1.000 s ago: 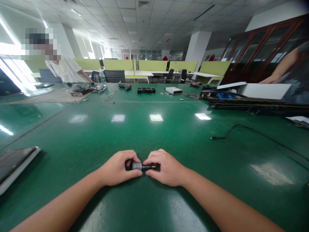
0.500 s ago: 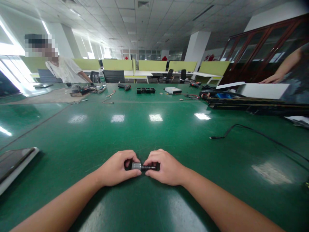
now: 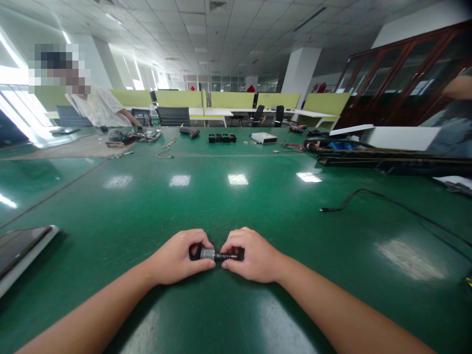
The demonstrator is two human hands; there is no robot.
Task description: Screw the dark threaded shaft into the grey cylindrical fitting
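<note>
In the head view a small grey metal cylinder [image 3: 207, 253] with a dark ridged shaft [image 3: 224, 256] lies sideways just above or on the green table. It resembles a small motor. My left hand [image 3: 184, 256] is closed around the cylinder, thumb below and fingers above. From the other side, my right hand [image 3: 252, 255] curls about the shaft, its thumb and fingertips on either side of the ridged part. A narrow gap separates the two hands. The shaft's thin end points into my right palm.
A tablet-like panel [image 3: 24, 250] lies at the left edge. A black cable [image 3: 368, 194] crosses the right side. Farther back are a black box-like part [image 3: 222, 138], a flat silver drive [image 3: 263, 138], a power tool [image 3: 189, 132] and a white box [image 3: 400, 137]. Two people stand beyond.
My hands and the metal part stay nearly still. The person at the right has lifted a hand away from the white box. The person at the left has shifted slightly left.
</note>
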